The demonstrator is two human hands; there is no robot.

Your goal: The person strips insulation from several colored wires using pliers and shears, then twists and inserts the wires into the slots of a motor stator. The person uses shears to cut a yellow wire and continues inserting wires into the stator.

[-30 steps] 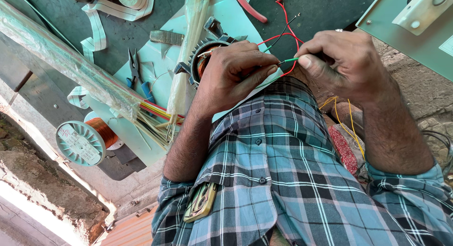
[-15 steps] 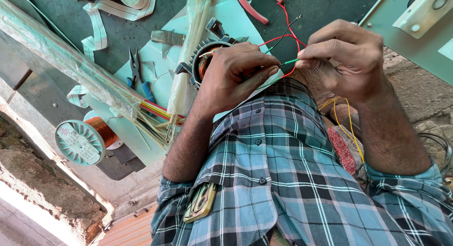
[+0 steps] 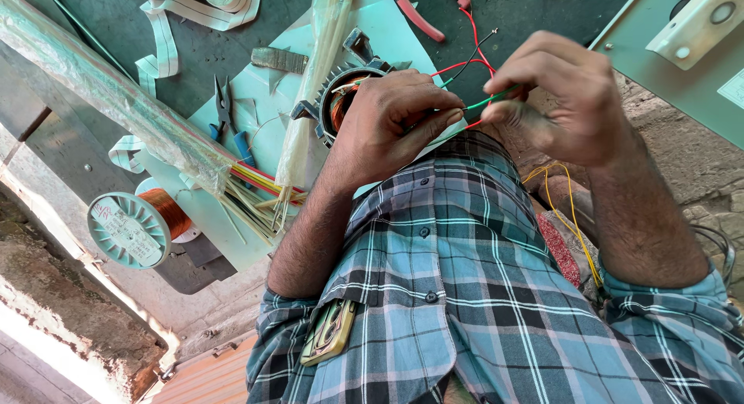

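Because both hands meet on thin wires held in the air, the risk is judged to lie in the pinch itself. The grip of the left hand (image 3: 395, 125) is pressed together, thumb against fingers, on the near ends of the green wire (image 3: 490, 102) and the red wire (image 3: 459, 63). The grip of the right hand (image 3: 566, 101) is closed too, pinching the green wire just beside the left fingertips. The wires are held above the lap, off the bench, and are seen to run back to the motor stator (image 3: 341, 101) that is half hidden behind the left hand.

If too hard a pull were given, a lead could be torn from the copper winding, or the stator could be dragged toward the near edge of the bench. A slipped pinch would let the stripped ends spring apart; the bare tip of the black wire (image 3: 482, 44) could then touch its neighbours.

Further out, a loose yellow wire (image 3: 570, 210) is draped under the right forearm and could be snagged by it. The pliers (image 3: 418, 18) at the far edge and the cutters (image 3: 231, 121) toward the left are well apart from both hands. The copper spool (image 3: 139, 226) stands at the near left corner, where it could be knocked off.
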